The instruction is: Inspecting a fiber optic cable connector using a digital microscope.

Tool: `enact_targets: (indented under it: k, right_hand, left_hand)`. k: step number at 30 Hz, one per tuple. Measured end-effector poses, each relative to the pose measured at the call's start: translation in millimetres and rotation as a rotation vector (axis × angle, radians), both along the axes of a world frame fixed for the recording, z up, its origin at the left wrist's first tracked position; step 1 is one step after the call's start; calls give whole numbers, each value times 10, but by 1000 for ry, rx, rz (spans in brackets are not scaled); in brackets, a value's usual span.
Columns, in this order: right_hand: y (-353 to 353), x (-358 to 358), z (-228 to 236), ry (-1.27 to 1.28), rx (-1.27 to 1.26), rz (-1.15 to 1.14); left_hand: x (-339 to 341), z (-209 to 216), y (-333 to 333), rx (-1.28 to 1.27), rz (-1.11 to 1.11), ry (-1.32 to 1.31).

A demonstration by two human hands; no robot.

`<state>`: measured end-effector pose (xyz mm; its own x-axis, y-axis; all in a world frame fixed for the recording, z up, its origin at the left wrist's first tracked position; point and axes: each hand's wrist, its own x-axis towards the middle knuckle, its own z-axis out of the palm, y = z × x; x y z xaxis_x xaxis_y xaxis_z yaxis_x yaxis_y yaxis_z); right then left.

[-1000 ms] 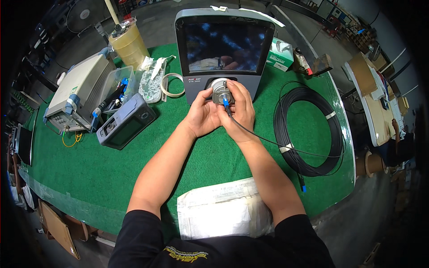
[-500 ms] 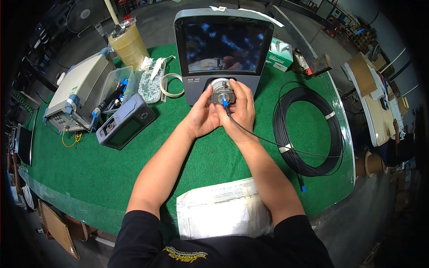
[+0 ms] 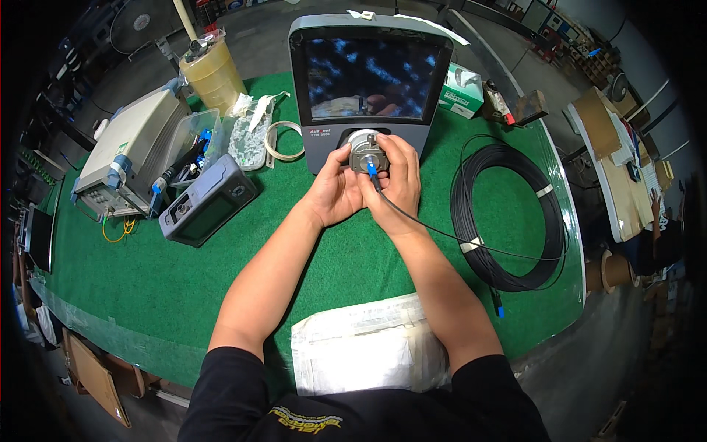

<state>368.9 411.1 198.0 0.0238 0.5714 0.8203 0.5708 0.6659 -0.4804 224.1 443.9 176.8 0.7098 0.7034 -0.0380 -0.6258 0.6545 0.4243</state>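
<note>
Both my hands cup a round metal connector mount (image 3: 366,149) on the lower front of a grey tabletop instrument (image 3: 318,140). My left hand (image 3: 331,190) curls round the mount's left side, thumb and fingers against it. My right hand (image 3: 396,180) wraps its right side, with fingertips near a small post on top. A blue fiber connector (image 3: 372,169) sits at the mount's front face. Its black cable (image 3: 420,221) passes over my right hand and runs right to a coil of black cable (image 3: 462,199). The instrument's dark screen (image 3: 368,77) shows blurry blue-white patches.
Left on the green mat (image 3: 294,272) are a handheld tester (image 3: 210,202), a beige bench instrument (image 3: 132,144), a clear bin (image 3: 193,140) and a tape roll (image 3: 268,140). A tissue box (image 3: 462,92) stands at back right. White taped sheets (image 3: 361,346) lie in front of me.
</note>
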Motion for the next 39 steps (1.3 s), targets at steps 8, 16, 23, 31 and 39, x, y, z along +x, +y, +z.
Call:
enact_targets:
  k: [8, 16, 23, 31, 39]
  right_hand:
    - [-5, 4, 8, -2, -19, 2]
    - [-15, 11, -35, 43, -107, 25]
    - [0, 23, -55, 48, -105, 24]
    - [-6, 24, -14, 18, -47, -4]
    - [-16, 31, -7, 8, -41, 7]
  left_hand:
    - [17, 24, -19, 12, 57, 75]
    - [21, 38, -30, 24, 78, 87]
    - [19, 9, -21, 22, 92, 87]
    - [22, 26, -32, 28, 94, 91]
    - [9, -17, -18, 54, 115, 111]
